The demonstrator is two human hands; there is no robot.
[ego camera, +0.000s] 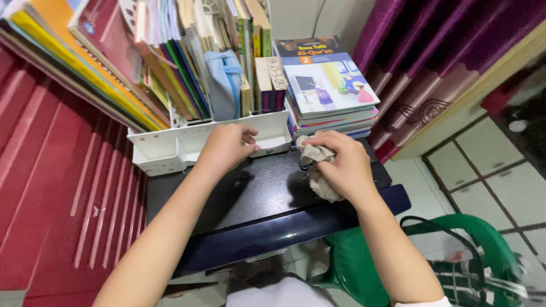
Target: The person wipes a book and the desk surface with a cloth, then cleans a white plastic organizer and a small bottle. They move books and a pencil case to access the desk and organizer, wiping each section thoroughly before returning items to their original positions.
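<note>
The right hand (341, 167) is curled tight around a crumpled beige cloth (316, 154), fingers pinching it into a wad; part of the cloth bulges out above the knuckles and part hangs out below the palm. Hand and cloth press down on the glossy black table (250, 199), near its far edge and toward the right end. The left hand (227, 146) lies to the left of the cloth, a little apart from it, with its fingers bent over the front lip of a white plastic organizer (170, 150), gripping that rim. The organizer stands on the table along the back, left of the cloth, and carries a dense row of upright and leaning books (170, 62), with a pale blue pouch (224, 82) wedged among them. Just behind the cloth, right of the organizer, a flat stack of books (327, 85) rests on the table, the top one a light blue cover with a cartoon picture. Left of the table runs a red ribbed panel (62, 187). Right of the stack hangs a purple curtain (432, 51). Below the table's near edge, on the cloth's side, a green plastic chair (364, 261) stands on a pale tiled floor (489, 170).
</note>
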